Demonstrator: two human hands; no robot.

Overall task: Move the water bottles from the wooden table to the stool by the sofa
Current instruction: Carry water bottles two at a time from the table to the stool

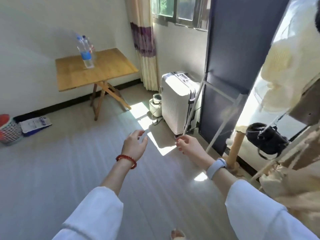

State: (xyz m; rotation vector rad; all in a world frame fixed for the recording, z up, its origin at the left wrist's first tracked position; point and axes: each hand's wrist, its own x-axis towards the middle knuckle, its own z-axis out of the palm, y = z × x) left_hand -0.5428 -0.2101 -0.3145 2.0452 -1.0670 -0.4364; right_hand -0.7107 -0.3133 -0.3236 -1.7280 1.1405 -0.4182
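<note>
Clear water bottles (85,51) with blue labels stand upright in a tight group near the back of a wooden folding table (103,70) against the far wall. How many there are is blurred. My left hand (134,144), with a red bead bracelet at the wrist, is held out over the floor with loose fingers and holds nothing. My right hand (187,144), with a pale blue wristband, hangs with loosely curled fingers and holds nothing. Both hands are far short of the table. No stool or sofa is in view.
A white suitcase (178,103) stands on the floor under the window, with a small white appliance (155,106) and its cord beside it. A dark blue panel (233,66) and a clothes rack (285,118) crowd the right side. A mesh basket (8,130) and papers (35,124) lie at left.
</note>
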